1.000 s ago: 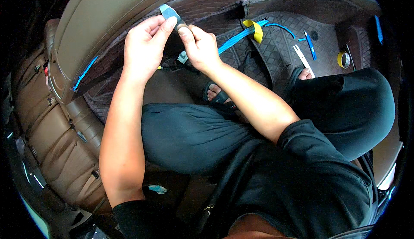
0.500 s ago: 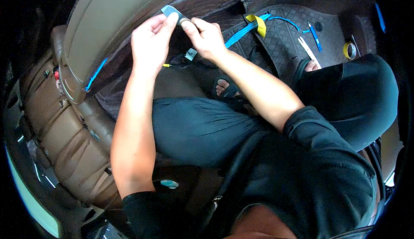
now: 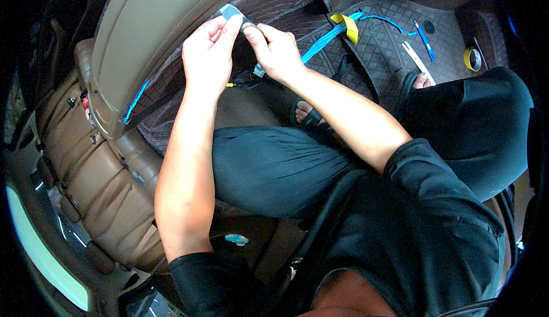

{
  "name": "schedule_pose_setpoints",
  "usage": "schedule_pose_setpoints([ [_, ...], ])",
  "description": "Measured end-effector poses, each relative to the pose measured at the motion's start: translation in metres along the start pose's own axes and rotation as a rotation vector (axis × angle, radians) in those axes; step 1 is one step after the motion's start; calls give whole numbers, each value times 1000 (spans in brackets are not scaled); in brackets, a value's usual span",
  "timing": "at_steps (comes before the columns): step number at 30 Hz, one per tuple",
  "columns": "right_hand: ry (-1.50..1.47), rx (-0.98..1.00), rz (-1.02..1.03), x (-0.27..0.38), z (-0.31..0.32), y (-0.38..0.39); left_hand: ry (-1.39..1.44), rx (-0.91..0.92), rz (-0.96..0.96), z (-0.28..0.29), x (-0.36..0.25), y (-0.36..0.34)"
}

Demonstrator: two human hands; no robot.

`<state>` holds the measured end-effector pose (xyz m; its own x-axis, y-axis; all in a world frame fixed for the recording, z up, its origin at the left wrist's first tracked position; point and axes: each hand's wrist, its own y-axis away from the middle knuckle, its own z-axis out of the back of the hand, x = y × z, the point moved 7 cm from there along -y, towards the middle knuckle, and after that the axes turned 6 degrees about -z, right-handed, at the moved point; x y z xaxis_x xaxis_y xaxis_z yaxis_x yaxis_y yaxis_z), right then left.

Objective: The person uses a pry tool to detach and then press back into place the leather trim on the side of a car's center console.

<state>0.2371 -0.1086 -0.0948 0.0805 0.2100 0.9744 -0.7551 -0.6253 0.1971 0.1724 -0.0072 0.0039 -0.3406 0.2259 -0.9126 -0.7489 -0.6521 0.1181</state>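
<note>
A small flat silver-grey piece with a darker end is held up by both of my hands in front of the pale panel. My left hand pinches it with the thumb on its face. My right hand grips its darker lower end, thumb on top. Just beyond my right hand, a bundle of blue strips runs across the quilted floor mat, with a yellow band over it. A small pale piece below that hand is partly hidden.
On the mat at right lie a blue pen-like tool, a white strip tool and a yellow-rimmed roll. A pale padded panel arches over the left, beside brown seats. My bent leg occupies the right.
The whole view has shifted, so my arms and the held piece appear slightly further right. Both hands stay on the piece, with little change in grip.
</note>
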Motion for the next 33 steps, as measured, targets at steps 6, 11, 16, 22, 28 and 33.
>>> schedule_pose_setpoints([
  [6,-63,-3,12,1,1,-5,-32,-44,5,2,-1,-1],
  [11,72,-16,42,-4,15,-11,-128,2,13,0,-7,-5],
  [16,2,4,4,-3,13,-6,-28,-10,-6,-2,-7,-7],
  [22,-11,7,-72,3,6,4,-122,-92,-8,1,-7,-3],
  [28,36,-9,-43,-1,27,-3,-78,-58,-4,-1,-11,-11],
  [33,11,-39,-22,-10,38,0,-168,-71,37,-4,-15,-18],
])
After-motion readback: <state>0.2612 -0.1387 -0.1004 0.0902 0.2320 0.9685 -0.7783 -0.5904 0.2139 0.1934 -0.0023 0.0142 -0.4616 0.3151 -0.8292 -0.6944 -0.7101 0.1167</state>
